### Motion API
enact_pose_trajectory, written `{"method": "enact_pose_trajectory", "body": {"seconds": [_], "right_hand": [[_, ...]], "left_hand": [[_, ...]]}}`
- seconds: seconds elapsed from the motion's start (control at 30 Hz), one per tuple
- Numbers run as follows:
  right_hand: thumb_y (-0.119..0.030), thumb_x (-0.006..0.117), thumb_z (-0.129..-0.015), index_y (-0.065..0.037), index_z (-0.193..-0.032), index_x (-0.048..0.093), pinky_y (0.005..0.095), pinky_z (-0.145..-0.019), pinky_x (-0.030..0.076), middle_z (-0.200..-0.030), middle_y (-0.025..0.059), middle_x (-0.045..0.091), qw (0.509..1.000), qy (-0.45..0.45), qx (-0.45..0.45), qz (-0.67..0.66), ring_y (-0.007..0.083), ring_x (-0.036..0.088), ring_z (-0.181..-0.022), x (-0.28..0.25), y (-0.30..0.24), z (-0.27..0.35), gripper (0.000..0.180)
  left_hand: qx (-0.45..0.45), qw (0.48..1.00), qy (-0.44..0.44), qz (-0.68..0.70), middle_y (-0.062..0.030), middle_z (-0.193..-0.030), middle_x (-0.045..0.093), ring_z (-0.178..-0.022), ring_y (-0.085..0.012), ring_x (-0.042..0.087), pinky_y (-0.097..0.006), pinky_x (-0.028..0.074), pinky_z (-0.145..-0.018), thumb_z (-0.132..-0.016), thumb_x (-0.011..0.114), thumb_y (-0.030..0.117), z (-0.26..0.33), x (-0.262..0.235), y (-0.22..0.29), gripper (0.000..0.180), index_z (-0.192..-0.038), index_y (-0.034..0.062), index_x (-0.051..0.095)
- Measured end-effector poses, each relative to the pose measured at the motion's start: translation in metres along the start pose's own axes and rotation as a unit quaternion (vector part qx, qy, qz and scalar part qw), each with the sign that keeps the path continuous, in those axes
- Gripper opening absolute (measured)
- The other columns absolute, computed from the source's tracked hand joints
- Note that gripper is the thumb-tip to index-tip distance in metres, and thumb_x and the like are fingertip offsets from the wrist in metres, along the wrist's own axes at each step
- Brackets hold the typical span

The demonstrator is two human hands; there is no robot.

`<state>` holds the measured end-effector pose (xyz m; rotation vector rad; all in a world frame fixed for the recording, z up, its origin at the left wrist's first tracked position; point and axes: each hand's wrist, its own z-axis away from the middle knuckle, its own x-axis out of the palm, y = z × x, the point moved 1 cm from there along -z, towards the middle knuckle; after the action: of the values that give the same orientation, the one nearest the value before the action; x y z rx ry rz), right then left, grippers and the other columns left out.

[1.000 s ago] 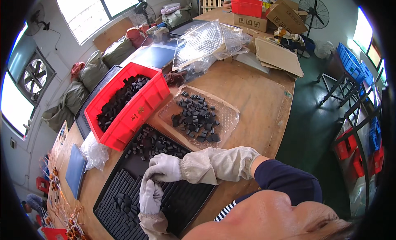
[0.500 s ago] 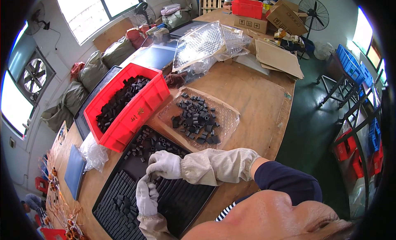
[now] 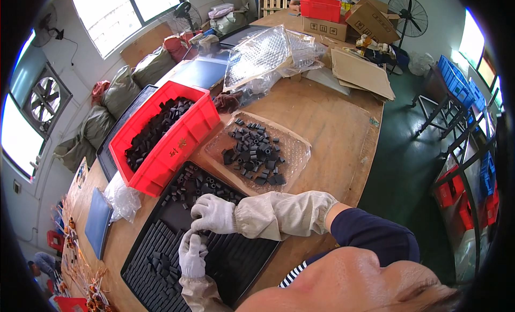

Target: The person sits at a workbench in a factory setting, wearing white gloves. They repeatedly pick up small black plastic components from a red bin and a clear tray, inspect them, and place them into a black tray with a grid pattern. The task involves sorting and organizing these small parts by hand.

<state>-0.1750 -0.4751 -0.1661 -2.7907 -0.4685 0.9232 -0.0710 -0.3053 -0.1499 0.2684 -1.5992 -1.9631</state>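
Observation:
My two white-gloved hands meet above a black tray (image 3: 230, 298). My right hand (image 3: 213, 213) curls its fingers and pinches at the fingertips. Just below it, my left hand (image 3: 192, 255) is closed too, thumb and forefinger up against the right fingertips. Whatever they pinch is small and mostly hidden by the gloves. Rows of black blocks (image 3: 147, 272) lie side by side in the tray, with several loose pieces (image 3: 161, 265) on top of them. Short black tubes (image 3: 188, 183) lie scattered at the tray's far end.
A red bin (image 3: 171, 151) of black pieces stands beyond the tray, at left. Next to it, a clear plastic sheet (image 3: 298, 159) carries a pile of black pieces (image 3: 257, 151). Clear plastic trays (image 3: 257, 57) and cardboard (image 3: 359, 73) lie farther back. Copper-coloured wire parts (image 3: 94, 290) sit at left.
Both hands stay together over the tray. The right hand's fingers have shifted slightly, and the left hand has turned a little. The tray and bin look the same.

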Motion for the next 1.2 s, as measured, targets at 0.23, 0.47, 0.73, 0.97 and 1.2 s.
{"method": "enact_pose_trajectory", "body": {"seconds": [0.23, 0.47, 0.73, 0.97, 1.2], "right_hand": [[-0.016, 0.075, -0.069, -0.019, -0.095, 0.069, 0.0423, -0.089, 0.049, -0.098, 0.0032, 0.061, 1.0, -0.011, 0.005, -0.012, 0.0262, 0.061, -0.097, 0.0, -0.003, 0.001, 0.027], [-0.012, 0.079, -0.081, -0.006, -0.099, 0.065, 0.0369, -0.076, 0.055, -0.09, 0.0086, 0.068, 0.886, -0.072, 0.336, -0.313, 0.0255, 0.068, -0.083, -0.003, -0.005, -0.008, 0.023], [-0.009, 0.077, -0.081, -0.005, -0.1, 0.066, 0.0347, -0.075, 0.056, -0.091, 0.0106, 0.069, 0.924, -0.066, 0.255, -0.279, 0.0239, 0.069, -0.084, 0.008, 0.001, 0.001, 0.022], [-0.014, 0.076, -0.083, -0.005, -0.097, 0.066, 0.0368, -0.074, 0.055, -0.092, 0.0113, 0.069, 0.909, -0.102, 0.277, -0.294, 0.0271, 0.069, -0.085, 0.0, -0.005, -0.005, 0.02], [-0.013, 0.075, -0.082, -0.01, -0.1, 0.067, 0.0426, -0.08, 0.052, -0.097, 0.0105, 0.065, 0.952, -0.063, 0.126, -0.271, 0.0333, 0.064, -0.093, 0.013, 0.003, 0.002, 0.021]], "left_hand": [[0.003, 0.992, 0.045, -0.116, 0.0042, -0.082, 0.059, -0.063, -0.0013, 0.047, -0.017, 0.039, -0.056, -0.096, 0.068, 0.026, 0.001, 0.0, 0.003, 0.029, -0.115, 0.0053, 0.066], [0.04, 0.983, 0.086, -0.16, 0.0067, -0.083, 0.059, -0.066, -0.0013, 0.048, -0.018, 0.041, -0.057, -0.094, 0.069, 0.025, -0.002, -0.009, 0.001, 0.027, -0.114, 0.0075, 0.067], [0.011, 0.988, 0.053, -0.147, 0.0059, -0.08, 0.059, -0.065, -0.0021, 0.05, -0.018, 0.044, -0.058, -0.095, 0.068, 0.024, 0.002, 0.003, 0.002, 0.025, -0.113, 0.0066, 0.067], [0.008, 0.996, 0.032, -0.082, 0.004, -0.08, 0.059, -0.062, -0.002, 0.049, -0.018, 0.041, -0.056, -0.096, 0.067, 0.022, 0.003, 0.002, 0.002, 0.025, -0.113, 0.0037, 0.065], [0.016, 0.999, 0.029, -0.018, 0.0045, -0.08, 0.057, -0.06, -0.0015, 0.044, -0.017, 0.034, -0.052, -0.097, 0.065, 0.018, 0.0, -0.004, 0.002, 0.023, -0.117, 0.0058, 0.062]]}}
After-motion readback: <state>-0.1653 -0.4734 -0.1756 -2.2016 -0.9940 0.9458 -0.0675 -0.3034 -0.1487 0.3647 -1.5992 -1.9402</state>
